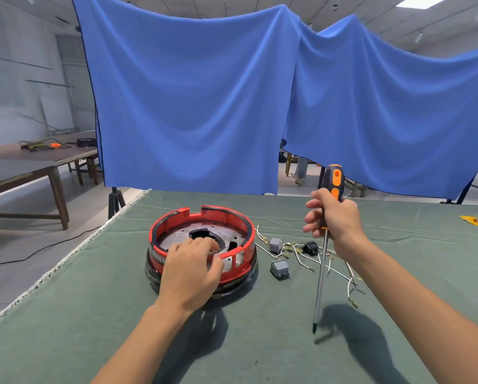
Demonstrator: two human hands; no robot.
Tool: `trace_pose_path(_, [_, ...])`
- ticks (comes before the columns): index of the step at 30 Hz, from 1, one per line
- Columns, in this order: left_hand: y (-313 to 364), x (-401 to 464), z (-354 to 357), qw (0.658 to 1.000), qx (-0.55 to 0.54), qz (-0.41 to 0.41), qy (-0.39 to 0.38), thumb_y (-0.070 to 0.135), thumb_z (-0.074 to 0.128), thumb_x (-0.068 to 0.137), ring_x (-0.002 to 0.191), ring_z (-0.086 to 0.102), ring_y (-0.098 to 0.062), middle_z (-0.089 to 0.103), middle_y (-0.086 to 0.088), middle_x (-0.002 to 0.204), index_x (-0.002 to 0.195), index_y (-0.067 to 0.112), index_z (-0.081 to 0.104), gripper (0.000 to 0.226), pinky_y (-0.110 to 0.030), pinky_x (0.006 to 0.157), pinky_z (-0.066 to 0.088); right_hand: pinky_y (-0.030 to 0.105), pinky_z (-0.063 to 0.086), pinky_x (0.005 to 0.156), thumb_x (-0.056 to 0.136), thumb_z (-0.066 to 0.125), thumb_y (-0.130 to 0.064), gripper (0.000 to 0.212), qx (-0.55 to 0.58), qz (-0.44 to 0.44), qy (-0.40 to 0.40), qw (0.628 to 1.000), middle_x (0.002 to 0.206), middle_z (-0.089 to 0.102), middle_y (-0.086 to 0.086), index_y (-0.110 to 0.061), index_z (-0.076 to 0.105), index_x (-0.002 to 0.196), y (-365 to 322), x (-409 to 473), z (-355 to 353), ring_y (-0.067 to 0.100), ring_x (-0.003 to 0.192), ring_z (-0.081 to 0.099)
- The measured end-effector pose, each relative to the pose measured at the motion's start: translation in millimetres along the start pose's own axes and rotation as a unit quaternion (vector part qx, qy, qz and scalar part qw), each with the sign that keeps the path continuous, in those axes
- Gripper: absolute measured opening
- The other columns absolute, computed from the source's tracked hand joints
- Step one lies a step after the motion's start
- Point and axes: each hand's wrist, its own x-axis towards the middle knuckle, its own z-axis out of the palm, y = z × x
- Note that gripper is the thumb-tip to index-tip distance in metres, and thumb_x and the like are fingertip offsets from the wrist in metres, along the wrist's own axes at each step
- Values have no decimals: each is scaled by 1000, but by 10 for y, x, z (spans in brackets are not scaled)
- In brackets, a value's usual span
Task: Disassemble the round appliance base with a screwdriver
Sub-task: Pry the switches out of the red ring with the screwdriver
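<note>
On the green-covered counter (121,314) sits the round red plastic appliance base (204,239), and the left hand (190,270) reaches over its near rim, fingers curled onto the grey metal plate inside. Just right of it, the right hand (334,217) has its grip clamped on the black-and-orange-handled screwdriver (322,261), upright, tip near the cloth beside loose white wires (315,261).

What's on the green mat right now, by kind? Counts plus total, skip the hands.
Round appliance base, red ring on black: 1
Screwdriver, held by the right hand, tip down at the mat: 1
Small grey box parts: 2
Small black part: 1
Loose wire tangle, strands too tangled to count: 1
Yellow item, far right: 1
Total: 7
</note>
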Motion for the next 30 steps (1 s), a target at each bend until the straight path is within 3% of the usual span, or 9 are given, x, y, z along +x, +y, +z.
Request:
trace_pose_path(3, [-146, 32, -105, 999, -29, -35, 3, 30, 42, 74, 86, 60, -16, 66, 10, 84, 86, 20, 68, 30, -35, 83, 41, 19, 40, 39, 86, 50, -35, 33, 21, 41, 9, 999, 51, 65, 8, -8, 60, 70, -5, -53, -44, 22, 44, 64])
trace_pose_path(5, [-247, 24, -158, 999, -34, -35, -16, 37, 39, 74, 79, 58, -15, 61, 13, 73, 81, 22, 68, 33, -35, 83, 41, 21, 36, 42, 86, 46, -45, 43, 7, 54, 33, 998, 55, 66, 7, -10, 60, 66, 78, -68, -54, 21, 42, 60])
trace_pose_path(8, [-311, -4, -164, 999, -16, 4, -50, 54, 30, 74, 73, 49, -6, 51, 19, 65, 80, 27, 67, 46, -27, 82, 31, 25, 33, 46, 84, 46, -52, 46, 17, 54, 104, 993, 44, 57, -4, -15, 56, 57, 236, -76, -22, 17, 46, 50])
trace_pose_path(11, [-333, -3, -152, 998, -12, 25, -53, 60, 30, 77, 75, 47, -1, 52, 24, 67, 84, 29, 69, 51, -23, 79, 25, 26, 33, 49, 83, 52, -49, 42, 89, 58, 145, 984, 40, 53, -11, -17, 53, 56, 373, -82, 35, 15, 49, 47])
trace_pose_path(16, [-256, -21, -70, 997, 62, 28, -43, 52, 37, 87, 88, 56, -14, 68, 13, 90, 95, 27, 69, 41, -29, 82, 30, 16, 24, 37, 78, 62, -44, 36, 189, 99, 189, 958, 40, 49, -8, -17, 51, 57, 564, -43, 154, 13, 39, 41])
trace_pose_path(20, [-142, -42, 27, 992, 123, 4, -33, 47, 39, 90, 88, 61, -20, 69, 8, 96, 105, 22, 67, 40, -35, 80, 37, 25, 29, 42, 75, 68, -39, 36, 199, 88, 214, 952, 37, 49, -9, -15, 52, 54, 624, 63, 204, 14, 42, 41])
trace_pose_path(25, [12, -51, 118, 989, 148, 22, 4, 42, 37, 91, 78, 62, -21, 68, 8, 88, 102, 24, 68, 38, -37, 66, 40, 14, 24, 35, 75, 62, -26, 31, 251, 72, 257, 931, 35, 46, -8, -13, 48, 52, 663, 162, 95, 10, 30, 36])
trace_pose_path(30, [11, -51, 176, 990, 131, 51, 26, 36, 38, 91, 85, 60, -20, 67, 10, 97, 110, 27, 68, 36, -36, 73, 37, 12, 19, 36, 77, 59, -24, 28, 300, 92, 274, 909, 35, 45, -6, -13, 45, 56, 676, 139, 89, 10, 27, 30])
